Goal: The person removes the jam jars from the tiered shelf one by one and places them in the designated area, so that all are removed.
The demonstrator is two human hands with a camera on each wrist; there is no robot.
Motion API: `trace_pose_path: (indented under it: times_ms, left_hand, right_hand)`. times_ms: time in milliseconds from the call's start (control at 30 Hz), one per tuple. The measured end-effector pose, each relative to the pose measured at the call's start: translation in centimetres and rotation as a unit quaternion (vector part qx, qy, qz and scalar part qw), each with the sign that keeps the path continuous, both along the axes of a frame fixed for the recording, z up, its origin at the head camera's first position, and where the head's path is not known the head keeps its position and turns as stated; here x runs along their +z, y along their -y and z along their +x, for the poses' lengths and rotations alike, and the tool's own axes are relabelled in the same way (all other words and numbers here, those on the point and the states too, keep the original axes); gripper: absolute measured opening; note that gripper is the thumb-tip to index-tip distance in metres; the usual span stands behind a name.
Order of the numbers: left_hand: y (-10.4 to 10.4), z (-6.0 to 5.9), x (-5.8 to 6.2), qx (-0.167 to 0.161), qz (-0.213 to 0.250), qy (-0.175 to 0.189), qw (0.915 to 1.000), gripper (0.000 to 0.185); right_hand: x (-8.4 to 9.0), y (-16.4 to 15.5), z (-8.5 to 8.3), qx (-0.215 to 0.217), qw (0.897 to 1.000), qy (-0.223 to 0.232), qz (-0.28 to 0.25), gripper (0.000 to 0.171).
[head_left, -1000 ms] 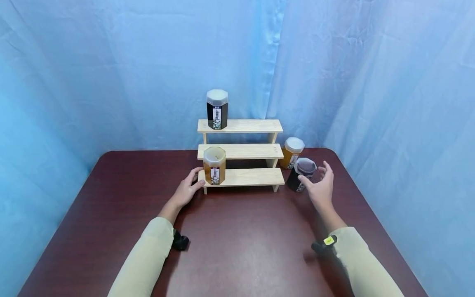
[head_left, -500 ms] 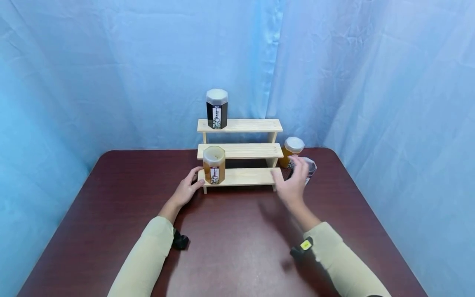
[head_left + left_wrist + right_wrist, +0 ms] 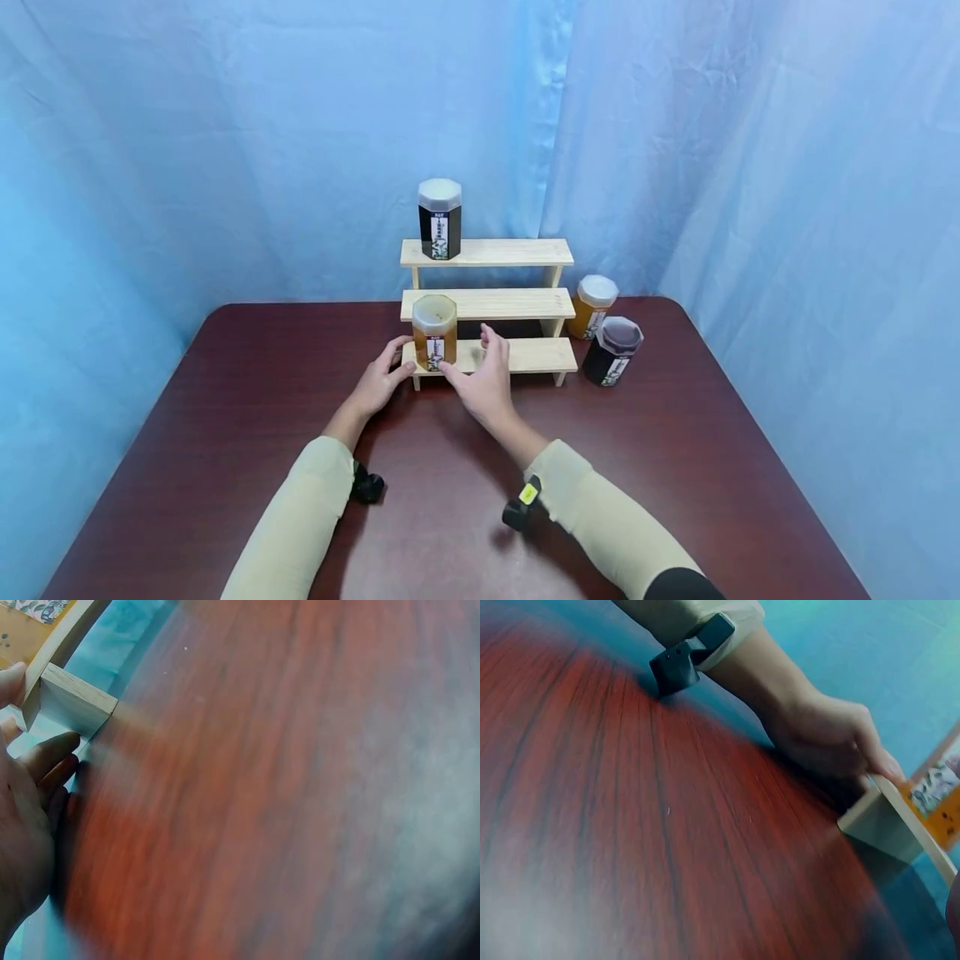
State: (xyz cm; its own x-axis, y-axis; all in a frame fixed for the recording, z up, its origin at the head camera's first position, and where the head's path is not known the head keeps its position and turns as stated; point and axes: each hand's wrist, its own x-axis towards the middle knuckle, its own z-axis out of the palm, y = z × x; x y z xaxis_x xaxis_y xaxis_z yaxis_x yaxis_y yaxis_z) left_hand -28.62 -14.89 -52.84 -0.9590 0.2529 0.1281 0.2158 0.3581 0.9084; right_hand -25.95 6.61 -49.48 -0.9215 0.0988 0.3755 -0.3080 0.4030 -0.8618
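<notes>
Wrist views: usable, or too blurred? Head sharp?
Left wrist: table smeared by motion blur, only the shelf leg edge is crisp. Right wrist: grain readable at centre, soft toward the corners; left hand fairly sharp. Head: sharp, evenly lit, soft shadows.

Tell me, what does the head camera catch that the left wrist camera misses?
Only the head view shows the right hand beside the amber jar, the dark jar on the top step, and two more jars on the table. Only the left wrist view shows the rack's leg up close. Both show the left hand touching the wooden rack.
</notes>
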Motion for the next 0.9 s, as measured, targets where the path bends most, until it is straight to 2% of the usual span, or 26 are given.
trace_pose_path:
  times_ms: [433, 667, 900]
  left_hand:
    - [0.2, -0.1, -0.3, 0.000, 0.008, -0.002, 1.0000, 0.056]
    - [0.2, -0.1, 0.0, -0.004, 0.004, 0.001, 1.0000, 0.055]
    - [0.2, -0.2, 0.1, -0.002, -0.001, 0.007, 1.0000, 0.057]
  right_hand:
    - [0.5, 4.3, -0.9, -0.035, 0.999, -0.002, 0.021, 0.097]
    - [1.3, 5.8, -0.8, -0.061, 0.998, 0.027, 0.015, 0.095]
    - [1.9, 6.1, -1.2, -0.075, 0.996, 0.045, 0.004, 0.084]
